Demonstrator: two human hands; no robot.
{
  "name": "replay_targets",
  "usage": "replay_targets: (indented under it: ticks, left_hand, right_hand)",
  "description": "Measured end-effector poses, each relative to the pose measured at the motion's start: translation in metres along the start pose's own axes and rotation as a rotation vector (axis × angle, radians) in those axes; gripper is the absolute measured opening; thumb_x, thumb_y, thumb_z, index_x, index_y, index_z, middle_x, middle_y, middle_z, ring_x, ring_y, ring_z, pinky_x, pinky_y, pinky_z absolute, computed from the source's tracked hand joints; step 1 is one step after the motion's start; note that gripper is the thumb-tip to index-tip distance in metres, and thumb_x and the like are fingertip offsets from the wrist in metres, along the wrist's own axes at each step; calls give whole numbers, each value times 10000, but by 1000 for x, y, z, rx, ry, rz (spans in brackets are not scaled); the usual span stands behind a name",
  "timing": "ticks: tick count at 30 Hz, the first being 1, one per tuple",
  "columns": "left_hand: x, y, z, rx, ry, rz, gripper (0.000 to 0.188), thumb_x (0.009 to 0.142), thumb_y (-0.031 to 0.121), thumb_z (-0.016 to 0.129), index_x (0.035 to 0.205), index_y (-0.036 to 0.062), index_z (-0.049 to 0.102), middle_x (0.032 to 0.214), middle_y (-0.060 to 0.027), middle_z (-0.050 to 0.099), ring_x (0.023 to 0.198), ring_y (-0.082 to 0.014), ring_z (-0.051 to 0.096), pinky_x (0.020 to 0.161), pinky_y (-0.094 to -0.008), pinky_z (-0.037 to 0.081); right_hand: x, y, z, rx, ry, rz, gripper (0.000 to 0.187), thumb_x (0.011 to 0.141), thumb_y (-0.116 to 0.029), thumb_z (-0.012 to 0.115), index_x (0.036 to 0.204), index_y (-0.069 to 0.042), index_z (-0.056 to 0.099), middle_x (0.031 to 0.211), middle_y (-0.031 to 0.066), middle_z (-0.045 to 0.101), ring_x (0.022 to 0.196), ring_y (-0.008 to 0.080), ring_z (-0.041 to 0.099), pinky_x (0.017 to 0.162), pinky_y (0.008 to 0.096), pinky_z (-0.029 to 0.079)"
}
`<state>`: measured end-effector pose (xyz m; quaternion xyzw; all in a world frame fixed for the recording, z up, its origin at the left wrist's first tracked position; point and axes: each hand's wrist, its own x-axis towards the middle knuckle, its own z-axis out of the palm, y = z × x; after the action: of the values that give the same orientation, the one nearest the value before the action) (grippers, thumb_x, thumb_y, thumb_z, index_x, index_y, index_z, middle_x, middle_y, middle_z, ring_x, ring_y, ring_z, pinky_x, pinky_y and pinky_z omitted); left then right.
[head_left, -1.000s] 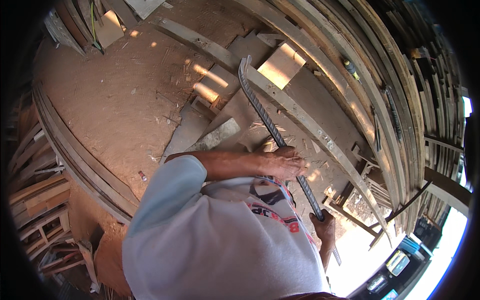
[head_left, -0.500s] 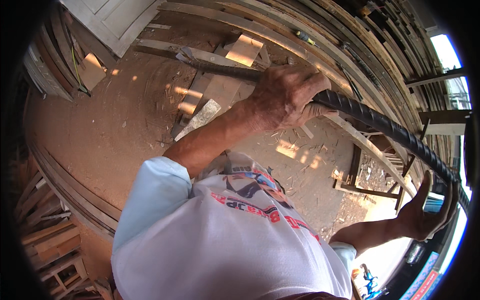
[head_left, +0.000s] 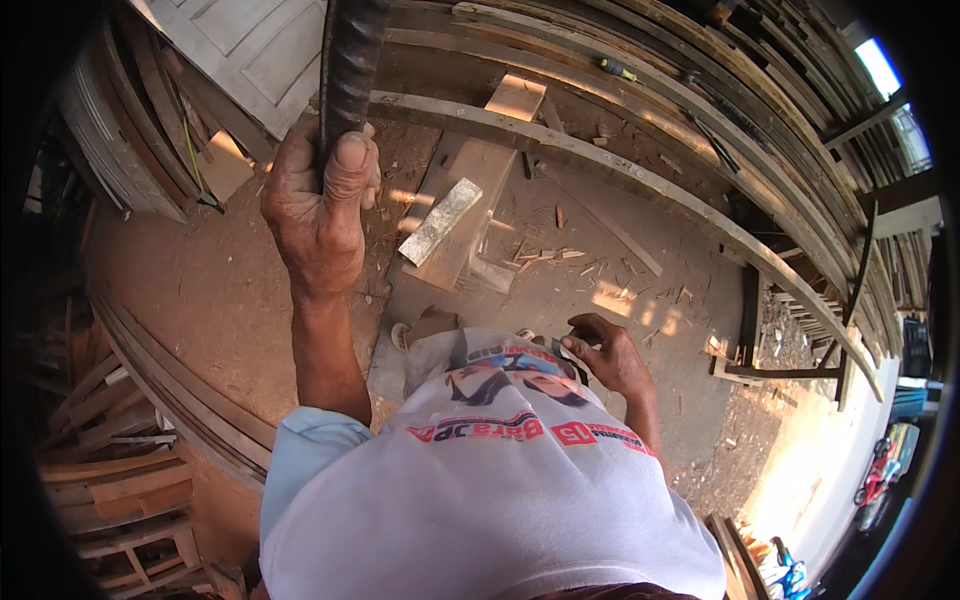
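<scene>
My left hand (head_left: 322,225) is raised at the upper left, its fingers wrapped round a long black bar (head_left: 352,70) with spiral ridges. The bar points up and away, and its far end runs out of view. My right hand (head_left: 615,362) is low in front of my body, by the hem of my white printed shirt (head_left: 500,480). Its thumb and fingers are bent together beside a dark edge at the shirt. What they hold, if anything, is too small to make out.
Ahead lie wooden boards (head_left: 470,165) and a short pale block (head_left: 440,222) among wood chips. A long curved-looking plank (head_left: 640,185) crosses the floor. Stacked timber (head_left: 720,90) fills the far right. A white panelled door (head_left: 245,50) leans far left; more wood scraps (head_left: 120,480) lie near left.
The black bar has swung from lying across to the right to pointing up at the left, carried by my left hand. My right hand has come from far right to my shirt front.
</scene>
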<state>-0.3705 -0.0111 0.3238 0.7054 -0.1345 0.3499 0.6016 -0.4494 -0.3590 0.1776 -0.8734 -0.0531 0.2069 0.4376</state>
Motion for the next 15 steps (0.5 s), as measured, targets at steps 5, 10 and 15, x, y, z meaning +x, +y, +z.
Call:
replay_targets:
  ticks: [5, 10, 15]
  left_hand:
    - [-19, -2, -88, -75, 39, -66, 524, 1033, 506, 522, 1079, -13, 573, 758, -60, 548, 606, -124, 470, 552, -263, 397]
    - [-17, -3, -201, -368, -41, -94, 623, 1011, 624, 452, 1019, 6, 529, 677, -70, 501, 507, -129, 463, 467, -247, 382]
    - [-1, -4, -267, -400, 8, -25, 722, 994, 714, 334, 957, 6, 475, 605, -84, 467, 415, -126, 434, 377, -248, 371]
  right_hand:
    - [10, -37, 68, 53, -23, -42, 289, 959, -207, 679, 1139, 17, 671, 1040, 200, 742, 949, 290, 737, 803, 411, 589]
    - [64, -132, 169, 109, -99, -195, 346, 965, -276, 661, 1176, -2, 660, 1061, 220, 713, 916, 321, 725, 823, 410, 584]
    - [104, -213, 277, -147, -45, -632, 596, 906, -386, 716, 1366, -54, 531, 1214, 243, 630, 1078, 413, 648, 905, 472, 535]
